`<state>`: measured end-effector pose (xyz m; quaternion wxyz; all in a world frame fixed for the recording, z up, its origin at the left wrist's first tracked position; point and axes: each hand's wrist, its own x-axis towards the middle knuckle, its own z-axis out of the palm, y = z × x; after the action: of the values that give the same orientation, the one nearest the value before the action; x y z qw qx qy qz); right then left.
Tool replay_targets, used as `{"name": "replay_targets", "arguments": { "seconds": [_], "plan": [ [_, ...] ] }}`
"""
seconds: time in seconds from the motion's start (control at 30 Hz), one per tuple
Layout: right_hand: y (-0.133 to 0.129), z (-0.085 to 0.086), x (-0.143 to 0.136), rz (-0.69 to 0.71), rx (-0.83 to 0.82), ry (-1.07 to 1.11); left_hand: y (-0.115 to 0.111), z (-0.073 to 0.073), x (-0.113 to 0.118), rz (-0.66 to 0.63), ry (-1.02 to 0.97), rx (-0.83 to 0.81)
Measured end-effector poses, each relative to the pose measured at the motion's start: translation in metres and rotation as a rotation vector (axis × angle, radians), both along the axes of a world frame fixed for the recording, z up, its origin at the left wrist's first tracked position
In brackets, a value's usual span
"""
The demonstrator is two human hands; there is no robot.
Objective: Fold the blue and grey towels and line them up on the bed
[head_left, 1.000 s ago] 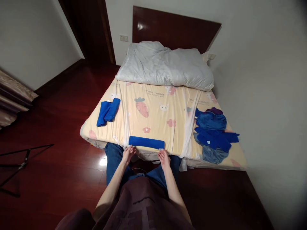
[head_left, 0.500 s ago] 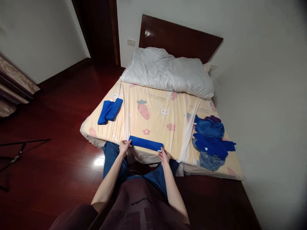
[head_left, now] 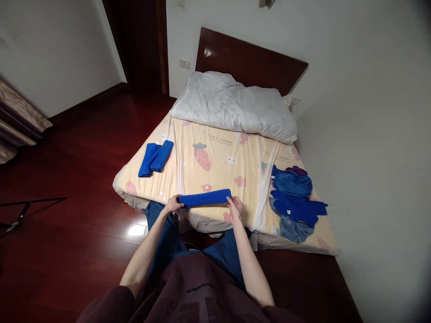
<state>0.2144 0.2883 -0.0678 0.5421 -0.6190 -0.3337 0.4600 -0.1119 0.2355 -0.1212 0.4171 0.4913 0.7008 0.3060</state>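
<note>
1. Head view: the left hand (head_left: pixel 173 204) has fingers closed round one end of the cloth (head_left: pixel 205 198); the right hand (head_left: pixel 235 207) pinches the other.
2. The cloth is at the sheet's (head_left: pixel 218 175) near edge.
3. Sheet lettering (head_left: pixel 220 139) includes "rabbit"; the label (head_left: pixel 288 212) among the clothes (head_left: pixel 292 185) is too small to read.

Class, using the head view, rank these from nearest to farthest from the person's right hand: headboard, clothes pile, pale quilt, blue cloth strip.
1. Blue cloth strip: held at one end by the right hand.
2. Clothes pile: on the right side of the bed.
3. Pale quilt: across the bed's far end.
4. Headboard: beyond the quilt.
</note>
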Motion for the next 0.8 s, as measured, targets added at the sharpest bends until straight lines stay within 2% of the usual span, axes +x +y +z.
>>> {"name": "replay_targets", "arguments": {
  "seconds": [0.1,0.2,0.27,0.33,0.4,0.47,0.57,0.8],
  "plan": [
    [0.028,0.047,-0.033,0.092,0.16,-0.008,0.002,0.006,-0.01,-0.054,0.047,0.017],
    [0.054,0.101,-0.084,0.3,0.319,-0.035,0.009,0.013,-0.022,-0.056,0.095,0.065],
    [0.067,0.132,-0.122,0.457,0.384,-0.076,0.017,0.017,-0.032,-0.029,0.206,0.132],
    [0.077,0.157,-0.16,0.599,0.446,-0.141,0.027,0.019,-0.045,0.029,0.35,0.192],
    [0.084,0.173,-0.195,0.706,0.511,-0.218,0.036,0.021,-0.058,0.103,0.446,0.21],
    [0.088,0.181,-0.224,0.772,0.557,-0.293,0.044,0.021,-0.071,0.169,0.488,0.203],
    [0.094,0.184,-0.255,0.824,0.578,-0.372,0.054,0.019,-0.088,0.246,0.512,0.197],
    [0.11,0.168,-0.289,0.866,0.568,-0.403,0.066,0.008,-0.104,0.336,0.478,0.163]
  ]
}}
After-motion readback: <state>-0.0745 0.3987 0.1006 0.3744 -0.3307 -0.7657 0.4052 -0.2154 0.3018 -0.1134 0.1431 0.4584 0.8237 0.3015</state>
